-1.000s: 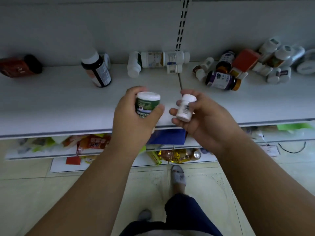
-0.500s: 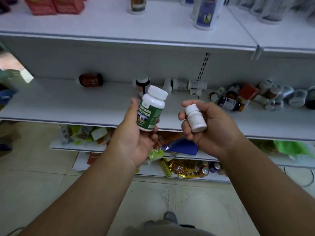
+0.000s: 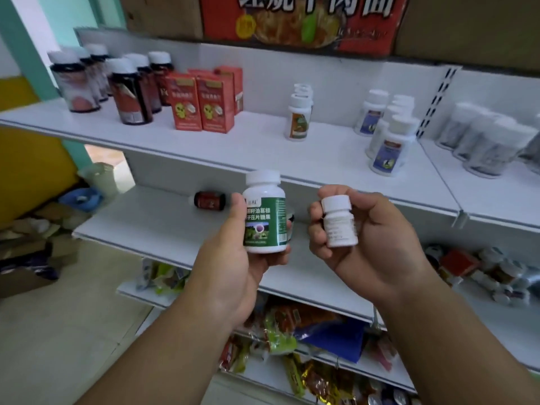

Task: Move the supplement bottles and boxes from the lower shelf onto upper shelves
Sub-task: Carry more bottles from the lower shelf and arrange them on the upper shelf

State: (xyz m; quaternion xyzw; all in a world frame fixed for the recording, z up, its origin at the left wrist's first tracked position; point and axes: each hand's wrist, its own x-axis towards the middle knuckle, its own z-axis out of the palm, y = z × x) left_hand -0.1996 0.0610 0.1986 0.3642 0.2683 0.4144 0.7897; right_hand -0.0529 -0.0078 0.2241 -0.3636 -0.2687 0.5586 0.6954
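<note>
My left hand point(image 3: 233, 258) grips a white bottle with a green label point(image 3: 265, 217), held upright in front of the lower shelf point(image 3: 152, 220). My right hand point(image 3: 377, 244) holds a small white bottle point(image 3: 339, 222) with fingers curled round it. Both bottles hang just below the front edge of the upper shelf point(image 3: 233, 147). A dark red bottle point(image 3: 209, 200) lies on its side on the lower shelf. A heap of mixed bottles and a red box point(image 3: 493, 273) lies at the lower shelf's right end.
The upper shelf carries dark bottles point(image 3: 128, 92), red boxes point(image 3: 201, 103), an orange-labelled white bottle point(image 3: 299, 118), blue-labelled white bottles point(image 3: 388, 141) and clear-wrapped bottles point(image 3: 491, 141). Bare white shelf lies between these groups. Snack packets point(image 3: 280, 331) fill the lowest shelves. Cardboard clutter point(image 3: 32, 247) sits at left.
My view has tilted upward from the lower shelf to the upper shelf. Both hands have risen with their bottles, which now stand upright.
</note>
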